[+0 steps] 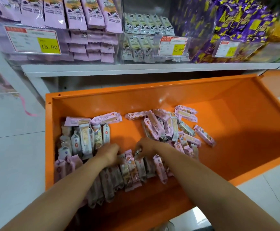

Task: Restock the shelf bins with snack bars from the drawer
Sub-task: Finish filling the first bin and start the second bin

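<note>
Two forearms reach in from the bottom of the frame. The left hand [109,154] sits at the left end of the row of snack bars [130,169], low in the centre, with its fingers bent down against the wrappers; gripping or only pressing, I cannot tell. The right hand [146,146] curls its fingers and pinches the crimped wrapper tops mid-row. It looks a risky squeeze: the wrappers are slick and the row is long, so on a lift the middle bars could slide out and drop into the orange drawer [236,124]. Beyond, a stray elbow could topple the upright stack [84,139] at centre left or scatter the loose heap [169,129] at centre right. Farthest off, the pink bin [65,52] at upper left looks packed, and forcing more in may spill it.
</note>
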`<state>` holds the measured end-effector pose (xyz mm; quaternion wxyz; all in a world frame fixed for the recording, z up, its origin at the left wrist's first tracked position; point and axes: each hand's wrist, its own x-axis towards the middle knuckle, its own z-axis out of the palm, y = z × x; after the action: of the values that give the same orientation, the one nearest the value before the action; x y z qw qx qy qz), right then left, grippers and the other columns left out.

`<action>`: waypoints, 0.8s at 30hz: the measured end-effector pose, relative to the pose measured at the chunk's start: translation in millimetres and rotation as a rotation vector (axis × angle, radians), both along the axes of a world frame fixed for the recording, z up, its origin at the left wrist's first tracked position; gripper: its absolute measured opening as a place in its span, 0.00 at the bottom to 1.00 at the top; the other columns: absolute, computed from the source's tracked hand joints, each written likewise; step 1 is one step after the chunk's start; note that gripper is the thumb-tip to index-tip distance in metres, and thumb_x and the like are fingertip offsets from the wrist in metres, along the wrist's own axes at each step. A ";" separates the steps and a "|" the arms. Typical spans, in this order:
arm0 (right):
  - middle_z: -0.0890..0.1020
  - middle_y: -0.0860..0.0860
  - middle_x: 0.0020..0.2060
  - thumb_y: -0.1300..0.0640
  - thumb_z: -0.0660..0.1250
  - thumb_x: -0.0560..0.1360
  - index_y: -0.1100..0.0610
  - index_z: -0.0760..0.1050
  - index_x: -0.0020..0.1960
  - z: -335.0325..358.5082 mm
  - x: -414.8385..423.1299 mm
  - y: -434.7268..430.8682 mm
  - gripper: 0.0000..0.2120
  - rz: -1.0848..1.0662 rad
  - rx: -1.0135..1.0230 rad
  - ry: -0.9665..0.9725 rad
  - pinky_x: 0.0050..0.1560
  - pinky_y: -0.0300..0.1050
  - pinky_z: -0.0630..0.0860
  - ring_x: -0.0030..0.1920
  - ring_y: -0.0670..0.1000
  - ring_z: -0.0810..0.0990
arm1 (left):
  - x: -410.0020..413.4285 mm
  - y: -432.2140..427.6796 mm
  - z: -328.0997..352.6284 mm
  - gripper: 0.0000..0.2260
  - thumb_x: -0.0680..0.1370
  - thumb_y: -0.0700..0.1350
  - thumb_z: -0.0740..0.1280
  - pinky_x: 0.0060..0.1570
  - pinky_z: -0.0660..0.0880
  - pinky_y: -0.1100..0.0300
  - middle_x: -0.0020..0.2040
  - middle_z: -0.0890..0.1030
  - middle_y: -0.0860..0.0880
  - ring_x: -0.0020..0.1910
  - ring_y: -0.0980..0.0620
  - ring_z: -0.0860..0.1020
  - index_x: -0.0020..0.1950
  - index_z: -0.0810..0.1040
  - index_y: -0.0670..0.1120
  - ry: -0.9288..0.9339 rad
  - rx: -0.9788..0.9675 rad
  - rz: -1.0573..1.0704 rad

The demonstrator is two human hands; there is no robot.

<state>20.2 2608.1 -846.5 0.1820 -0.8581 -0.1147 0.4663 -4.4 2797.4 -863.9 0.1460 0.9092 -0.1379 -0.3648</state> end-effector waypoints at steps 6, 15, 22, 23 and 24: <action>0.73 0.46 0.48 0.55 0.73 0.75 0.53 0.72 0.51 4.2 4.9 -9.4 0.11 -0.231 0.161 0.000 0.52 0.48 0.73 0.48 0.49 0.74 | 6.4 9.4 3.4 0.09 0.77 0.52 0.71 0.45 0.71 0.55 0.49 0.77 0.48 0.51 0.46 0.77 0.48 0.73 0.50 0.088 -0.192 0.073; 0.72 0.51 0.58 0.35 0.72 0.69 0.57 0.67 0.68 17.8 4.9 3.4 0.37 -0.582 0.345 -0.036 0.59 0.55 0.76 0.58 0.54 0.75 | 9.2 9.0 17.3 0.18 0.80 0.54 0.65 0.63 0.72 0.50 0.64 0.74 0.44 0.62 0.44 0.74 0.66 0.69 0.46 0.133 -0.527 0.541; 0.76 0.55 0.51 0.61 0.71 0.76 0.58 0.69 0.59 14.8 11.9 5.7 0.15 -0.773 0.552 0.051 0.47 0.45 0.81 0.48 0.54 0.81 | 7.9 6.8 17.3 0.14 0.82 0.49 0.63 0.43 0.80 0.55 0.41 0.69 0.43 0.42 0.48 0.73 0.52 0.73 0.36 0.147 -0.660 0.729; 0.77 0.57 0.54 0.63 0.71 0.75 0.60 0.70 0.59 13.5 13.3 4.2 0.16 -0.808 0.591 0.055 0.49 0.46 0.81 0.50 0.55 0.81 | 8.2 7.5 18.8 0.14 0.82 0.48 0.63 0.43 0.80 0.56 0.41 0.69 0.43 0.42 0.48 0.74 0.52 0.73 0.37 0.150 -0.674 0.758; 0.77 0.59 0.55 0.64 0.72 0.75 0.62 0.71 0.58 13.1 14.3 3.3 0.15 -0.839 0.624 0.063 0.51 0.47 0.81 0.52 0.57 0.82 | 9.0 7.6 19.1 0.13 0.82 0.48 0.63 0.44 0.80 0.56 0.43 0.71 0.42 0.43 0.48 0.74 0.53 0.74 0.37 0.160 -0.697 0.783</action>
<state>34.4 2611.4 -833.4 0.6035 -0.7207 0.1111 0.3226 4.6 2805.0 -844.8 0.5750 0.7594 0.1105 -0.2837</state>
